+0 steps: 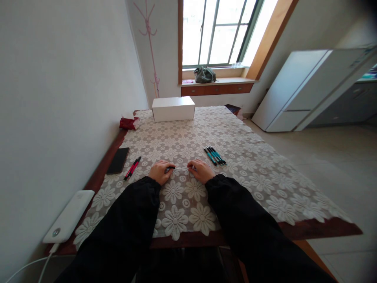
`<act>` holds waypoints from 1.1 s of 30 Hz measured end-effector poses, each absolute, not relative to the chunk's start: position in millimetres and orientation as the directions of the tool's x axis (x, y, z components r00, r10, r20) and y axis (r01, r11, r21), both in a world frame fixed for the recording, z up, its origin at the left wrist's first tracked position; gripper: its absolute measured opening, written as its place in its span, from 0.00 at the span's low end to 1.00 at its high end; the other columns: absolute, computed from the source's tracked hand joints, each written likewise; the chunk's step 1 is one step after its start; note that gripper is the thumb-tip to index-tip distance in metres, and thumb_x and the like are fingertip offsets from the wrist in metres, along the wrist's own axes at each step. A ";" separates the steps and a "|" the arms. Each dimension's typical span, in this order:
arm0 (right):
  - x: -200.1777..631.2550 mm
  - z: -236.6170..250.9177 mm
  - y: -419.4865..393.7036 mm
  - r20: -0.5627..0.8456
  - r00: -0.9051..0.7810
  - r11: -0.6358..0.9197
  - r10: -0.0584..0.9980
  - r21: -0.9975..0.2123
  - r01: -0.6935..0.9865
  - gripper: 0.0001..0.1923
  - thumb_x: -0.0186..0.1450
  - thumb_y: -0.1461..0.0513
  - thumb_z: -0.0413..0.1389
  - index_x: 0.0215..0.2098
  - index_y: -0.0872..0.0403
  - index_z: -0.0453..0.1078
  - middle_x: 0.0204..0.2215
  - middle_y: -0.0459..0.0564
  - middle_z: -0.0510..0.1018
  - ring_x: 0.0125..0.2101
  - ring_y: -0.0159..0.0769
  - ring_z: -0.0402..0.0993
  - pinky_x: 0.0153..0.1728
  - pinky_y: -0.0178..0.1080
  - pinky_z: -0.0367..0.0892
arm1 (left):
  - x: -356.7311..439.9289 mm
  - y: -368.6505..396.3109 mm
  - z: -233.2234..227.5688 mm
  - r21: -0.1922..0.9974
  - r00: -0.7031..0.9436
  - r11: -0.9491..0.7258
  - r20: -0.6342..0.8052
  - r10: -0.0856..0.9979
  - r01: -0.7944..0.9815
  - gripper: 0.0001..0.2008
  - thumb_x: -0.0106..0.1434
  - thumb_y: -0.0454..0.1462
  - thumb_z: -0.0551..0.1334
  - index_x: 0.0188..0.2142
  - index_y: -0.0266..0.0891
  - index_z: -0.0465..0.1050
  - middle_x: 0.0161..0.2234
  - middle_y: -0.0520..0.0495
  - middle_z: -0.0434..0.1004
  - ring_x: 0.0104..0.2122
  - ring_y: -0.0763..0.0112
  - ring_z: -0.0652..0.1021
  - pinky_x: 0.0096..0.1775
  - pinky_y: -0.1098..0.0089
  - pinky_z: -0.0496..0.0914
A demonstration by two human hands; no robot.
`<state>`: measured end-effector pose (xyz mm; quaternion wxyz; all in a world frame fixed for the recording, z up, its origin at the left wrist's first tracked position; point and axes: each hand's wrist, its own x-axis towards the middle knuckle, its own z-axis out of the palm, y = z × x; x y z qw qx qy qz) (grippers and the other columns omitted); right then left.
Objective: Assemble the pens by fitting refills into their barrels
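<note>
— What am I seeing carrying everything?
— A wooden table (pixel 324 230) wearing a lace cloth (pixel 206 135). Relative to the white box (pixel 173 108): tissue pack (pixel 129 122) lying left, teal pens (pixel 215 155), red pens (pixel 132 168), phone (pixel 118 160), power bank (pixel 69 217) sitting nearer me.

A phone (pixel 118 160) lies left of the hands, pens (pixel 215 155) right, a box (pixel 173 108) behind.

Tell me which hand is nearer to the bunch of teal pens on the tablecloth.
Right. The right hand rests just below and left of the teal pens, a short gap away. The left hand lies farther left, beyond the thin pen part both hands hold.
</note>
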<state>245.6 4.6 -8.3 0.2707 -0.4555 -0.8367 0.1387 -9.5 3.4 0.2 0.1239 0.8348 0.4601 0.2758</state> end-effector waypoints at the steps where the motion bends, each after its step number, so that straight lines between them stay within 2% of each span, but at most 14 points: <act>1: 245.9 -7.4 4.1 0.336 -0.443 0.555 0.832 -0.460 0.694 0.05 0.65 0.67 0.58 0.38 0.52 0.73 0.36 0.50 0.77 0.41 0.39 0.70 0.44 0.40 0.64 | -9.6 3.6 -0.2 0.456 0.417 -0.542 0.350 0.839 0.706 0.09 0.63 0.36 0.63 0.41 0.44 0.81 0.42 0.47 0.82 0.44 0.61 0.78 0.50 0.61 0.72; 7: 248.1 -5.2 1.9 0.340 -0.455 0.563 0.823 -0.383 0.732 0.02 0.65 0.63 0.60 0.36 0.50 0.75 0.40 0.51 0.77 0.45 0.43 0.68 0.49 0.44 0.64 | -9.8 4.3 -3.0 0.437 0.423 -0.537 0.335 0.842 0.722 0.09 0.61 0.37 0.64 0.40 0.45 0.82 0.43 0.46 0.81 0.45 0.61 0.77 0.51 0.60 0.71; 13: 263.1 -0.9 7.4 0.374 -0.377 0.510 0.847 -0.376 0.774 0.10 0.63 0.67 0.57 0.40 0.50 0.76 0.41 0.52 0.77 0.46 0.45 0.68 0.51 0.46 0.63 | -10.2 3.9 -3.1 0.444 0.417 -0.526 0.324 0.849 0.726 0.09 0.61 0.37 0.64 0.40 0.45 0.82 0.44 0.46 0.80 0.46 0.61 0.77 0.52 0.59 0.70; 19: 272.2 -5.0 11.0 0.321 -0.285 0.390 0.903 -0.336 0.857 0.05 0.65 0.61 0.58 0.39 0.52 0.74 0.40 0.55 0.76 0.45 0.47 0.69 0.48 0.46 0.62 | -9.8 3.7 -3.2 0.439 0.416 -0.531 0.335 0.845 0.725 0.09 0.61 0.37 0.64 0.40 0.45 0.81 0.43 0.46 0.80 0.46 0.60 0.77 0.52 0.59 0.70; 22: 271.1 -7.3 12.1 0.298 -0.321 0.417 0.899 -0.359 0.835 0.03 0.65 0.63 0.57 0.37 0.53 0.72 0.38 0.55 0.77 0.44 0.47 0.69 0.48 0.45 0.62 | -9.7 3.5 -2.3 0.441 0.420 -0.531 0.329 0.846 0.724 0.09 0.62 0.37 0.63 0.40 0.44 0.81 0.44 0.46 0.80 0.46 0.60 0.77 0.52 0.58 0.70; 28: 265.0 -4.5 9.7 0.284 -0.399 0.485 0.872 -0.385 0.785 0.08 0.66 0.67 0.52 0.40 0.52 0.71 0.37 0.51 0.78 0.41 0.40 0.73 0.45 0.39 0.62 | -9.7 3.2 -1.3 0.448 0.418 -0.524 0.319 0.851 0.725 0.09 0.61 0.37 0.64 0.40 0.44 0.81 0.45 0.46 0.80 0.46 0.61 0.77 0.52 0.59 0.70; 30: 262.6 -3.4 7.6 0.274 -0.410 0.490 0.870 -0.386 0.782 0.08 0.67 0.66 0.51 0.40 0.51 0.71 0.36 0.50 0.79 0.38 0.39 0.73 0.41 0.37 0.62 | -9.6 3.2 -1.3 0.443 0.418 -0.525 0.320 0.850 0.727 0.09 0.61 0.37 0.64 0.41 0.44 0.81 0.44 0.46 0.80 0.46 0.60 0.77 0.52 0.59 0.70; 33: 259.1 -3.1 4.4 0.253 -0.414 0.484 0.874 -0.380 0.789 0.04 0.66 0.61 0.56 0.38 0.50 0.72 0.33 0.49 0.79 0.33 0.39 0.73 0.35 0.37 0.61 | -9.5 3.5 -1.7 0.441 0.418 -0.527 0.325 0.848 0.726 0.09 0.60 0.37 0.65 0.41 0.45 0.80 0.44 0.46 0.80 0.46 0.59 0.77 0.52 0.59 0.70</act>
